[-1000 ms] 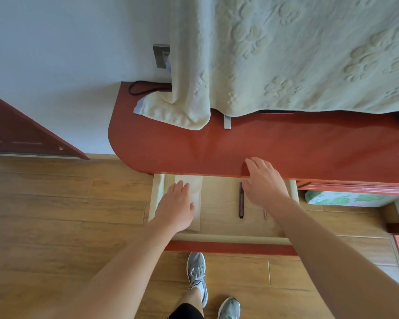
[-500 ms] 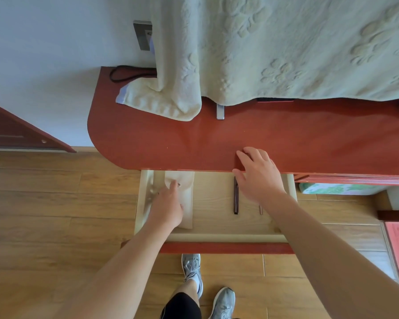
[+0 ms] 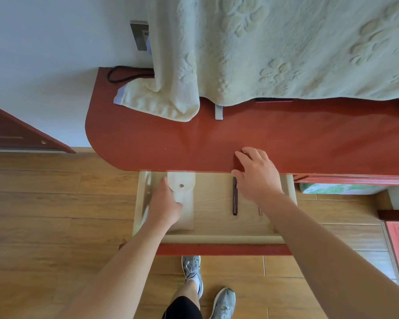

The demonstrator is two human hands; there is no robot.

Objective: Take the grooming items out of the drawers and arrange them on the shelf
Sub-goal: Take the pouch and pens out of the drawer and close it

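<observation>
Barely started: nothing moved up yet.
Gripping pouch point(image 3: 187, 212) in open drawer point(image 3: 217, 238) with left hand point(image 3: 165, 203); resting right hand point(image 3: 257, 176) flat, fingers apart, on shelf point(image 3: 217, 139) edge; yet to lift pouch and stick point(image 3: 235, 196) up.

Bright, soft daylight everywhere here: only gentle shadows under the towel point(image 3: 171, 107) and a pale sheen across the red shelf point(image 3: 217, 139). The centre reads sharp, the left hand point(image 3: 165, 208) is a touch smeared, and the wide lens bows the floor boards point(image 3: 44, 192) toward the edges.
</observation>
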